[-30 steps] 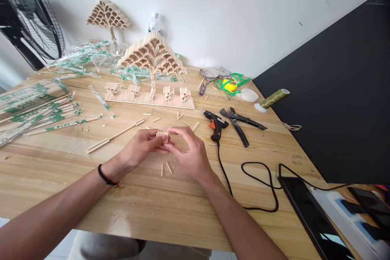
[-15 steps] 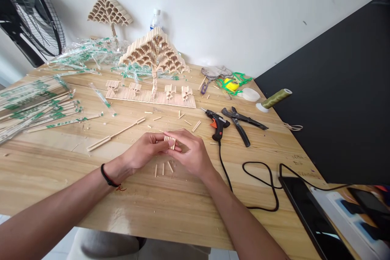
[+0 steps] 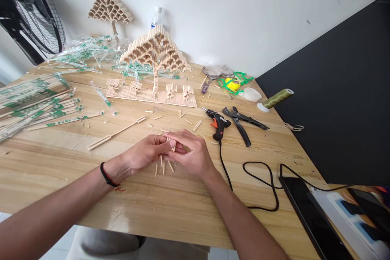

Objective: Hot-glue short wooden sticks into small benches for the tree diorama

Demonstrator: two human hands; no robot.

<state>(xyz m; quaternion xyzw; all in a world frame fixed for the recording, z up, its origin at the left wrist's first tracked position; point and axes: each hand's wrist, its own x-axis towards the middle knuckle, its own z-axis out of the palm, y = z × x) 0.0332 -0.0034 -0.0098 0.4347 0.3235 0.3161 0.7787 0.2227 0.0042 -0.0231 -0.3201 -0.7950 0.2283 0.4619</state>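
Note:
Both hands meet at the middle of the wooden table (image 3: 45,170). My left hand (image 3: 143,155) and my right hand (image 3: 190,156) are closed together on a small bundle of short wooden sticks (image 3: 170,142), mostly hidden by the fingers. A few loose short sticks (image 3: 163,167) lie on the table right under the hands. A wooden stick tree model (image 3: 154,55) stands on a slatted base (image 3: 146,96) further back. A black glue gun (image 3: 217,124) lies just right of my right hand.
Black pliers (image 3: 242,124) lie beside the glue gun, whose cord (image 3: 258,178) loops to the right. Wrapped chopsticks (image 3: 33,103) pile at the left. A green thread spool (image 3: 276,99), a second tree model (image 3: 110,8), a water bottle (image 3: 157,16), a fan (image 3: 30,12) and a tablet (image 3: 310,215) surround the work area.
The hands have lowered toward the table and closed tighter round the stick bundle, which now shows less. A third loose stick appeared under the hands.

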